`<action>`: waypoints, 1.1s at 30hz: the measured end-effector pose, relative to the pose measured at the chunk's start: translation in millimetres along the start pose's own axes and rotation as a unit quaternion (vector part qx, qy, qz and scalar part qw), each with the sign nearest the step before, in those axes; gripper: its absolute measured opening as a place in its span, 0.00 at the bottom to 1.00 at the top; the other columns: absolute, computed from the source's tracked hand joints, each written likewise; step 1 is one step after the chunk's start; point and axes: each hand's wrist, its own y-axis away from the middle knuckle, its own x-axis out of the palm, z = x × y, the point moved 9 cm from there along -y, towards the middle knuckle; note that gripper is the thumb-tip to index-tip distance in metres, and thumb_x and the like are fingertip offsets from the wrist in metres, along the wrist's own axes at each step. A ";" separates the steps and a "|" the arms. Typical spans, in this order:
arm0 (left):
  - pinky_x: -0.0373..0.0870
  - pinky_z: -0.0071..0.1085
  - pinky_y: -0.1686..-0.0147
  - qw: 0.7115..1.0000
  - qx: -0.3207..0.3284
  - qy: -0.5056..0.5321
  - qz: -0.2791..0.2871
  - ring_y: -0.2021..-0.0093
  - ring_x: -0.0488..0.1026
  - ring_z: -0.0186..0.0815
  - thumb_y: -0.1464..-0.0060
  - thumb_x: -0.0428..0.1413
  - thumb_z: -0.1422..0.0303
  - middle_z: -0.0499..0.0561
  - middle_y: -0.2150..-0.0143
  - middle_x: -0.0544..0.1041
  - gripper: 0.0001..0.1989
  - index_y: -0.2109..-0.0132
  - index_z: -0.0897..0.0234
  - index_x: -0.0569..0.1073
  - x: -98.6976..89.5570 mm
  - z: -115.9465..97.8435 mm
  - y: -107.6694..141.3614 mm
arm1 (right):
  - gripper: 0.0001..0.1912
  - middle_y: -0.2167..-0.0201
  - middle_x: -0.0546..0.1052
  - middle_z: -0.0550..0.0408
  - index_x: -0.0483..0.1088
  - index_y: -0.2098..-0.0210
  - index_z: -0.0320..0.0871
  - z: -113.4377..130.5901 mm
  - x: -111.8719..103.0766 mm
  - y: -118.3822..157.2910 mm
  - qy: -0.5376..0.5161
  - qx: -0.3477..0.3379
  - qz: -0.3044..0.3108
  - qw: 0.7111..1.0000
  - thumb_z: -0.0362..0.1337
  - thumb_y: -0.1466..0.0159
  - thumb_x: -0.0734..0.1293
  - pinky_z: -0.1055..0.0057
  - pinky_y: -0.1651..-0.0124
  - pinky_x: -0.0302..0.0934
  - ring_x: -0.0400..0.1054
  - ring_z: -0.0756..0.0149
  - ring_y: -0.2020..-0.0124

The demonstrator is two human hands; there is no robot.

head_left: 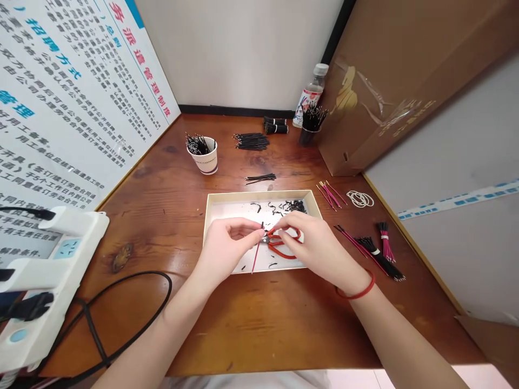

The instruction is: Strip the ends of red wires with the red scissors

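Over a shallow white box, my left hand pinches a thin magenta wire with a black end pointing up. Red-handled scissors lie in my right hand, whose fingers are closed at the handles. The blades meet near my left fingertips, close to the wire's black end; whether they touch it I cannot tell. Inside the box are black scraps, heaped at the back right and scattered elsewhere. A red band circles my right wrist.
Black wires fill a paper cup and a dark cup. Behind the box lie black wire piles. To the right are magenta wires, rubber bands and tied bundles. A power strip and cable flank the left; a cardboard box stands right.
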 end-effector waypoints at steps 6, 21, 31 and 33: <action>0.77 0.30 0.65 1.000 0.014 -0.017 0.020 0.68 0.80 0.37 0.55 0.63 0.68 0.52 0.69 0.83 0.05 0.70 0.65 0.80 2.9 -2.7 4.3 | 0.07 0.66 0.78 0.54 0.77 0.66 0.43 2.2 13.4 -3.0 -0.217 0.021 -0.034 0.975 0.38 0.36 0.67 0.70 0.63 0.69 0.72 0.67 0.65; 0.77 0.27 0.65 0.994 0.086 -0.073 0.009 0.69 0.79 0.34 0.52 0.62 0.72 0.48 0.70 0.83 0.03 0.70 0.63 0.82 3.9 -12.2 9.8 | 0.05 0.72 0.78 0.55 0.77 0.75 0.43 -4.1 11.9 -3.2 -0.270 0.035 -0.070 0.960 0.29 0.44 0.69 0.70 0.66 0.69 0.71 0.67 0.68; 0.78 0.27 0.64 0.997 0.063 -0.030 0.029 0.68 0.80 0.34 0.52 0.63 0.71 0.50 0.69 0.83 0.03 0.70 0.65 0.81 3.7 -9.2 7.0 | 0.04 0.71 0.79 0.55 0.78 0.73 0.43 -5.4 12.7 -5.0 -0.303 0.035 -0.040 0.952 0.34 0.42 0.72 0.71 0.65 0.69 0.72 0.69 0.68; 0.78 0.25 0.65 0.996 0.076 -0.039 0.025 0.68 0.80 0.34 0.52 0.63 0.71 0.49 0.70 0.83 0.03 0.70 0.65 0.81 3.8 -11.4 7.7 | 0.05 0.71 0.79 0.55 0.78 0.74 0.43 -5.3 13.5 -4.9 -0.305 0.037 -0.038 0.951 0.34 0.42 0.72 0.72 0.66 0.69 0.71 0.69 0.69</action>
